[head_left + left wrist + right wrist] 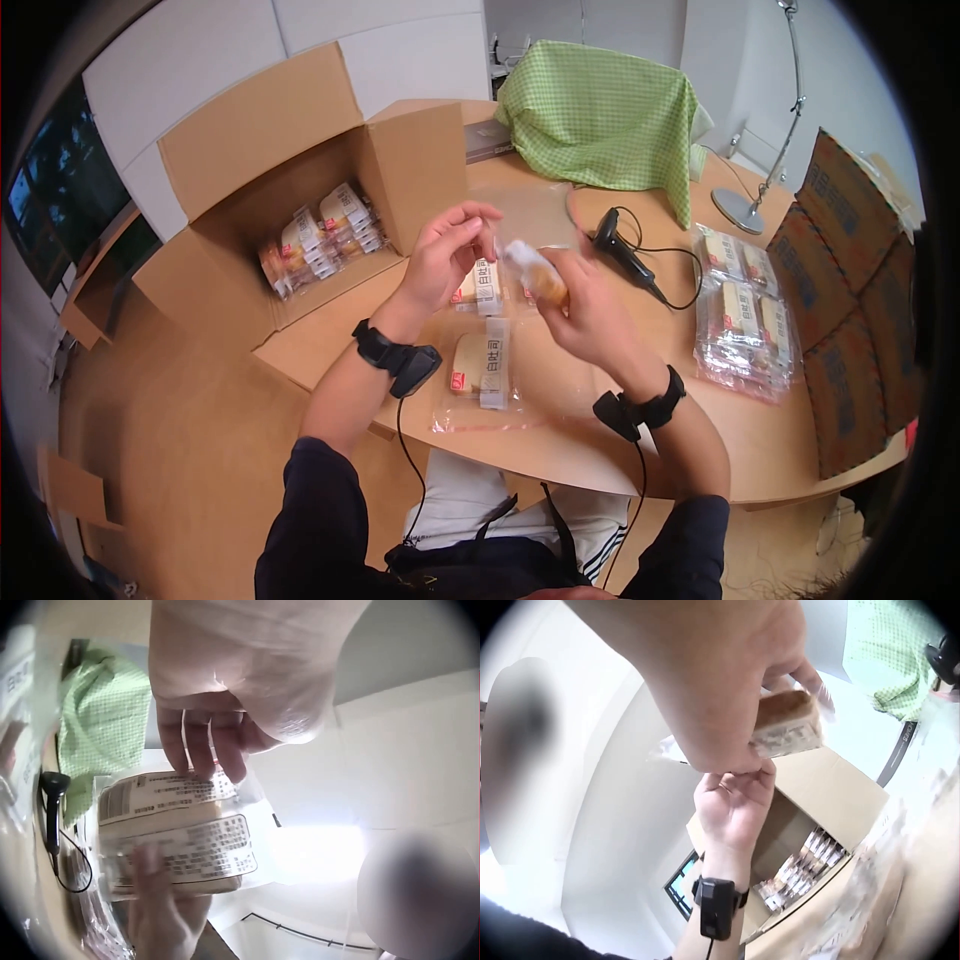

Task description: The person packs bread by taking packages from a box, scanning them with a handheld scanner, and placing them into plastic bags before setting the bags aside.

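My right hand grips a clear-wrapped packet of toast above the table. Its thumb lies across the printed back labels, seen on the packet in the left wrist view. My left hand is raised beside it, palm turned inward and fingers loosely bent, the fingertips close by the wrapper's edge. Below them, a packet of white toast lies face up in a clear bag near the table's front edge. Another packet lies behind it, partly hidden by the hands.
An open cardboard box with several toast packets stands at left. Stacked packets lie at right, beside a folded cardboard panel. A corded barcode scanner, a green checked cloth and a lamp base are farther back.
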Tool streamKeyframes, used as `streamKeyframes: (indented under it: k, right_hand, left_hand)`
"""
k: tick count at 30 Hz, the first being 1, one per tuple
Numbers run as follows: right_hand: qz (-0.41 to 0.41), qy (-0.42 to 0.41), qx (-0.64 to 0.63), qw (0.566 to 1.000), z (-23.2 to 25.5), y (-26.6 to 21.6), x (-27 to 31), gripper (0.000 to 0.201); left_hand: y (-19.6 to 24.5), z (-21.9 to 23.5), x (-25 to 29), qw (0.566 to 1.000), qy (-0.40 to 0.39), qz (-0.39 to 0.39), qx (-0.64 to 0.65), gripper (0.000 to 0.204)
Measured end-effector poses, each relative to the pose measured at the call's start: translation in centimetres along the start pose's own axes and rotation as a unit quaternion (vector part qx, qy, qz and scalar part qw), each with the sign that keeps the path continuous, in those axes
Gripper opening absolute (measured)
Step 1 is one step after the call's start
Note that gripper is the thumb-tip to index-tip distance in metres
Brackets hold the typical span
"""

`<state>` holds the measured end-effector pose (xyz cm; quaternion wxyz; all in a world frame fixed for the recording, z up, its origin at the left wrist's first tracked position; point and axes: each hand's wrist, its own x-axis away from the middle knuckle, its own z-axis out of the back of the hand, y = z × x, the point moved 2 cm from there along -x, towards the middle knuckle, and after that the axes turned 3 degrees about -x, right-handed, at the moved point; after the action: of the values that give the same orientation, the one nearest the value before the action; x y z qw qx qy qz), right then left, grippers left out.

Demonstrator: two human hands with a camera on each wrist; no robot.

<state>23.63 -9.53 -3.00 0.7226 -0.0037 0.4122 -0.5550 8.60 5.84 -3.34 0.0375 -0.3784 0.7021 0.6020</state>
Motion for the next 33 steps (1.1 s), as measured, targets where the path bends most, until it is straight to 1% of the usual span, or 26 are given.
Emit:
streamKeyframes:
  k: [1, 2, 3, 4, 5, 6, 7, 8, 10, 11, 13, 15, 16, 17, 18, 19, 20, 22, 23, 24, 26, 28, 30, 31, 32, 33]
  right_hand:
    - [-0.061, 0.0, -0.04, 0.997, 0.2, 0.6, -0.3, 0.045]
    - [-0.065, 0.001, -0.039, 0.997, 0.0, 1.7, -0.6, 0.045]
    - [-0.099, 0.004, -0.153, 0.983, -0.5, 3.3, -0.8, 0.043]
    - [-0.131, 0.008, -0.264, 0.955, -0.8, 4.5, -0.9, 0.04]
    - [-0.159, -0.008, -0.31, 0.937, -0.7, 4.8, -1.0, 0.04]
    - [-0.164, -0.008, -0.308, 0.937, -0.7, 5.1, -1.2, 0.04]
    - [-0.184, -0.033, -0.336, 0.923, -0.8, 5.5, -1.4, 0.039]
    - [-0.204, -0.059, -0.365, 0.906, -1.0, 6.0, -1.5, 0.038]
    - [-0.217, -0.066, -0.382, 0.896, -2.0, 7.1, -1.4, 0.037]
    - [-0.212, -0.057, -0.375, 0.901, -2.2, 7.3, -1.5, 0.037]
    - [-0.209, -0.051, -0.371, 0.903, -2.4, 8.1, -1.8, 0.037]
    - [-0.23, -0.025, -0.333, 0.914, -1.3, 10.0, -1.8, 0.04]
    - [-0.242, -0.013, -0.313, 0.918, -0.7, 11.0, -1.6, 0.043]
    - [-0.226, 0.022, -0.201, 0.953, 0.0, 11.9, -1.5, 0.042]
    - [-0.204, 0.056, -0.086, 0.974, 0.8, 12.5, -1.5, 0.041]
    - [-0.232, 0.046, -0.004, 0.971, 1.5, 13.0, -1.3, 0.043]
    - [-0.234, 0.042, -0.006, 0.971, 1.5, 14.5, -0.8, 0.043]
    - [-0.207, 0.071, 0.092, 0.971, 0.9, 17.7, 0.3, 0.048]
    - [-0.229, 0.054, 0.081, 0.968, 0.9, 17.6, 0.4, 0.052]
    - [-0.231, 0.053, 0.079, 0.968, 0.7, 17.9, 0.5, 0.052]
    - [-0.12, 0.14, 0.199, 0.962, 0.8, 18.2, 0.6, 0.05]
    - [-0.13, 0.137, 0.228, 0.955, 1.2, 19.0, 0.7, 0.051]
    - [-0.139, 0.135, 0.257, 0.947, 1.7, 19.7, 0.8, 0.052]
    - [-0.225, 0.047, 0.248, 0.941, 1.8, 20.5, 1.0, 0.052]
    - [-0.308, -0.04, 0.236, 0.921, 1.9, 21.2, 1.2, 0.053]
    - [-0.307, -0.038, 0.237, 0.921, 2.0, 21.6, 1.4, 0.053]
  left_hand:
    - [-0.8, 0.4, -0.2, 1.0, 0.002, 0.004, 0.018, 0.032]
    - [-2.1, 1.0, -0.4, 1.0, 0.0, 0.007, 0.021, 0.032]
    - [-3.4, 1.7, -0.5, 1.0, 0.026, 0.0, 0.001, 0.034]
    - [-4.7, 2.5, -0.5, 0.998, 0.052, -0.007, -0.018, 0.036]
    - [-5.6, 2.8, -0.3, 0.999, 0.051, -0.003, -0.015, 0.036]
    - [-6.8, 2.9, 0.1, 0.997, 0.038, 0.059, 0.01, 0.036]
    - [-7.9, 3.1, 0.5, 0.992, 0.026, 0.122, 0.034, 0.037]
    - [-8.0, 2.5, 0.8, 0.991, 0.027, 0.126, 0.037, 0.037]
    - [-8.4, 1.3, 1.6, 0.98, 0.016, 0.196, -0.025, 0.036]
    - [-9.2, 1.6, 1.6, 0.981, 0.001, 0.192, -0.015, 0.035]
    - [-10.2, 2.5, 1.7, 0.979, 0.009, 0.202, -0.01, 0.035]
    - [-10.3, 2.4, 1.7, 0.977, 0.013, 0.211, -0.004, 0.035]
    - [-10.3, 2.2, 1.7, 0.978, 0.045, 0.203, 0.01, 0.035]
    - [-10.3, 2.1, 1.8, 0.978, 0.078, 0.194, 0.025, 0.036]
    - [-10.4, 2.3, 1.9, 0.977, 0.081, 0.195, 0.027, 0.036]
    - [-10.4, 2.6, 1.9, 0.978, 0.076, 0.19, 0.044, 0.037]
    - [-10.4, 2.7, 2.0, 0.978, 0.071, 0.185, 0.059, 0.038]
    - [-10.2, 2.6, 2.1, 0.977, 0.077, 0.184, 0.073, 0.038]
    - [-10.0, 2.4, 2.1, 0.977, 0.079, 0.181, 0.086, 0.039]
    - [-10.0, 2.3, 2.0, 0.976, 0.082, 0.178, 0.099, 0.039]
    - [-10.4, 2.6, 2.2, 0.976, 0.074, 0.184, 0.092, 0.038]
    - [-10.7, 2.8, 2.3, 0.976, 0.065, 0.188, 0.085, 0.037]
    - [-10.6, 2.8, 2.2, 0.969, 0.109, 0.196, 0.101, 0.034]
    - [-10.7, 3.2, 2.2, 0.969, 0.109, 0.196, 0.1, 0.034]
    - [-10.6, 3.6, 2.1, 0.972, 0.083, 0.194, 0.105, 0.033]
    - [-10.5, 3.9, 2.0, 0.974, 0.055, 0.192, 0.109, 0.032]
